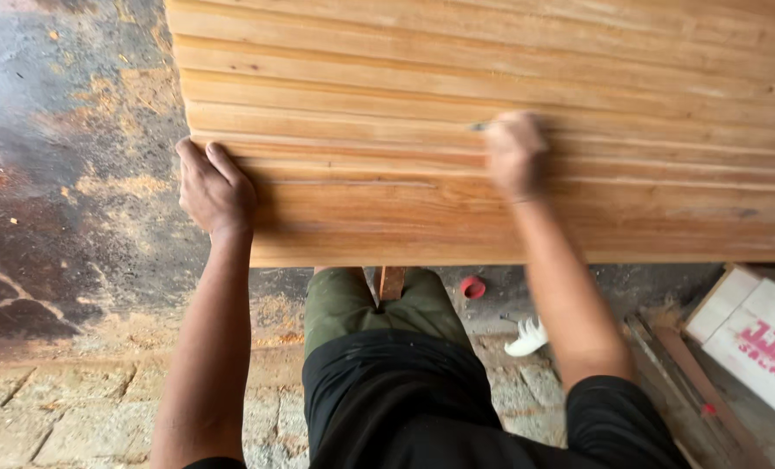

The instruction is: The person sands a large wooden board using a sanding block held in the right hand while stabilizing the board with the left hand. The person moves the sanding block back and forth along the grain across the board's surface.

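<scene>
Nearest the camera, at 6 o'clock, olive trousers and a black shirt are seen, with a red cap (pixel 473 287) and a white object (pixel 526 337) on the paving by the feet, and a white box (pixel 757 334) at 4 o'clock. Above these, the grooved wooden panel (pixel 492 130) fills the view from 10 to 3 o'clock. Its left edge is clasped by the left hand (pixel 215 189), fingers curled over the corner at 9 o'clock. Farther in, near 12 o'clock, the right hand (pixel 514 155) is closed in a fist around a thin dark tool (pixel 480 127), probably a pencil, whose tip is pressed near a groove; the hand is blurred, so the tool cannot be told for certain. A slip could be judged likely if the panel shifts under pressure, since it is steadied at one corner only; a stray line or scratch across the boards would follow. Sawdust on the floor (pixel 75 217) could also cost footing.
</scene>
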Action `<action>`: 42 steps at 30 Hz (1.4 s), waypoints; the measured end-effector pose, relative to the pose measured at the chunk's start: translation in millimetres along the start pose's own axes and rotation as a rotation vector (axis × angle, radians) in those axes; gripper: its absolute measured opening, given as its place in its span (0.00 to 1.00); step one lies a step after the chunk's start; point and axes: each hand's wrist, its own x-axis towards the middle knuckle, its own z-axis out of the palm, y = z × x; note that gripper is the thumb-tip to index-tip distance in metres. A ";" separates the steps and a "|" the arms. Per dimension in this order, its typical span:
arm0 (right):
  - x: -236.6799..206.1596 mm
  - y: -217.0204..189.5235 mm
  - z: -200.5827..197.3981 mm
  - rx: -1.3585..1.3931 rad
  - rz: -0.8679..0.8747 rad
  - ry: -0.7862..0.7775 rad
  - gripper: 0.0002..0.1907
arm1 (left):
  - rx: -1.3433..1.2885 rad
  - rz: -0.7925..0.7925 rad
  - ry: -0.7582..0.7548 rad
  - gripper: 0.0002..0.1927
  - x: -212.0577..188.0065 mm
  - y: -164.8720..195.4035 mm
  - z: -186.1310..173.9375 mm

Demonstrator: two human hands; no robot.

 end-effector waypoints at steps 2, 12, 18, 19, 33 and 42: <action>-14.7 26.5 -42.2 -0.076 0.092 0.018 0.03 | -0.016 0.004 0.003 0.25 1.1 -2.5 4.0; -4.3 -10.9 56.9 0.056 -0.079 0.047 0.08 | -0.067 -0.008 -0.025 0.33 2.1 -6.3 5.9; -78.0 110.9 -80.1 -0.089 0.191 0.133 0.05 | 0.033 0.001 0.013 0.30 -3.8 3.0 3.2; -79.7 118.1 -100.3 -0.119 0.221 0.122 0.05 | 0.035 0.008 0.029 0.29 -3.9 3.8 2.8; -110.5 140.1 -42.1 -0.077 0.127 0.161 0.06 | -0.039 0.010 -0.015 0.31 -1.7 5.1 3.6; -195.1 210.0 -200.0 -0.295 0.476 0.387 0.05 | 0.002 -0.084 -0.072 0.37 -5.4 11.9 -5.8</action>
